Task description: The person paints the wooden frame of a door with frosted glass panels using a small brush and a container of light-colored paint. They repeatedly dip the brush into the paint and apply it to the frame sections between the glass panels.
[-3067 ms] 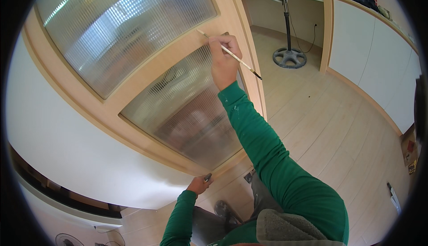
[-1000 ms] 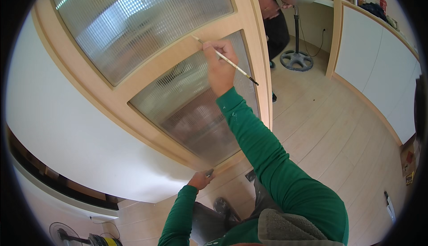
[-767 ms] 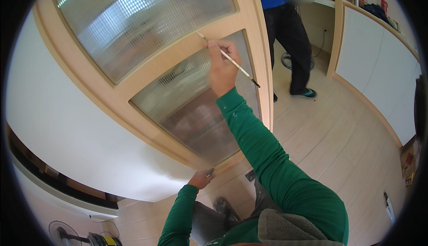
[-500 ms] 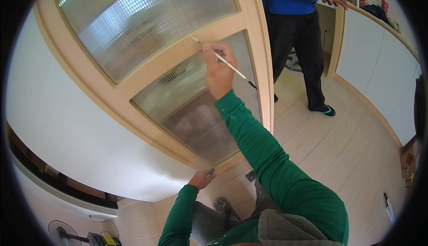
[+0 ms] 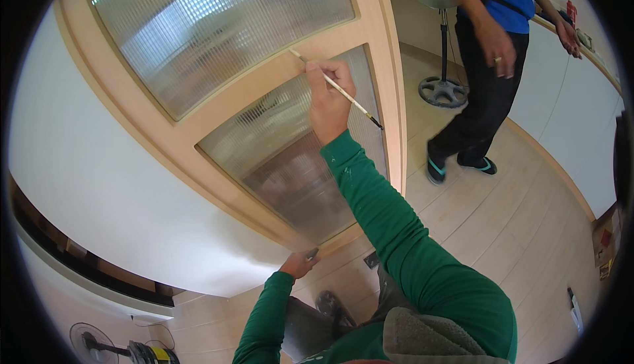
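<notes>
Co-worker [image 5: 496, 93] has stepped right, baring the fan stand [image 5: 444, 54]. Right hand [image 5: 331, 100] pinches the brush [image 5: 352, 102], its pale tip at the rail [image 5: 254, 81]; left hand [image 5: 298, 266] grips a dark object [image 5: 312, 254]. Brushing the rail seems in hand; another stroke likely calls for steadiness.

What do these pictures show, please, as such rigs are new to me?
No machine here: these are a person's bare hands in green sleeves, seen from a fisheye camera worn on the head, so straight edges bend. The right hand holds a pale, brush-like tool, its tip at the crossbar of a wooden frame with ribbed panes. The left hand, near the frame's lower end, holds a dark object too small to identify. A slim dark-handled thing lies on the floor.
</notes>
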A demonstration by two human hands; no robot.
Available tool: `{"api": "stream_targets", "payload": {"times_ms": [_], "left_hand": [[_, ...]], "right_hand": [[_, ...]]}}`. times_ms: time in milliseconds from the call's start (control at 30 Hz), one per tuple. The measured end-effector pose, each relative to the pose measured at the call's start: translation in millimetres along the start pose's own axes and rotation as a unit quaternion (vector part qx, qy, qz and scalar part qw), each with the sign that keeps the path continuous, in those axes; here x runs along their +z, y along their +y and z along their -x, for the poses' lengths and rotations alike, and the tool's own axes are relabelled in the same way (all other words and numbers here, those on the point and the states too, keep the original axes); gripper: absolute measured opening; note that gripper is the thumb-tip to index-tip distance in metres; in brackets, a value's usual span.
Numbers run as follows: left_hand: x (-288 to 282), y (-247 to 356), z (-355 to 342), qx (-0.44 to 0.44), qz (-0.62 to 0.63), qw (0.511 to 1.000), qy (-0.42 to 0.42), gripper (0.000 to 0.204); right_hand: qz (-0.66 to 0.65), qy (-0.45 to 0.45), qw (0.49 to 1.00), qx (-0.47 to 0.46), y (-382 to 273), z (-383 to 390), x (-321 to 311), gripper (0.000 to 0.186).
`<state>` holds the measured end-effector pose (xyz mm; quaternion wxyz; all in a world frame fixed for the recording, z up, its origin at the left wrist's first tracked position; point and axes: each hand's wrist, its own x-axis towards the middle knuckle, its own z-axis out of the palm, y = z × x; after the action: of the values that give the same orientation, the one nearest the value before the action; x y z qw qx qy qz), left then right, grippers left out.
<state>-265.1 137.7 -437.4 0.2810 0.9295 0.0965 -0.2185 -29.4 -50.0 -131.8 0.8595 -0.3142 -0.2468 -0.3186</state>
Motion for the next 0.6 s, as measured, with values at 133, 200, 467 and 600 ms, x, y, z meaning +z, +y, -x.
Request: {"api": "stream_targets", "payload": {"times_ms": [133, 200, 467, 600], "left_hand": [[-1.3, 3.8, 2.0, -0.007, 0.001, 1.000, 0.003, 0.059], [-2.0, 4.2, 2.7, 0.002, 0.007, 1.000, 0.013, 0.057], [1.5, -0.7, 1.7, 0.025, 0.016, 0.999, 0.028, 0.054], [1.5, -2.3, 3.0, 0.029, 0.016, 0.999, 0.034, 0.054]], "right_hand": [[0.014, -0.043, 0.999, -0.007, 2.2, 4.1, 1.1, 0.010], [0.005, -0.032, 0.999, 0.000, 2.2, 5.8, 2.7, 0.010], [0.032, -0.049, 0.998, 0.005, 3.2, 5.5, 2.3, 0.011], [0.008, -0.015, 1.000, 0.006, 0.9, 7.7, 5.3, 0.011]]}}
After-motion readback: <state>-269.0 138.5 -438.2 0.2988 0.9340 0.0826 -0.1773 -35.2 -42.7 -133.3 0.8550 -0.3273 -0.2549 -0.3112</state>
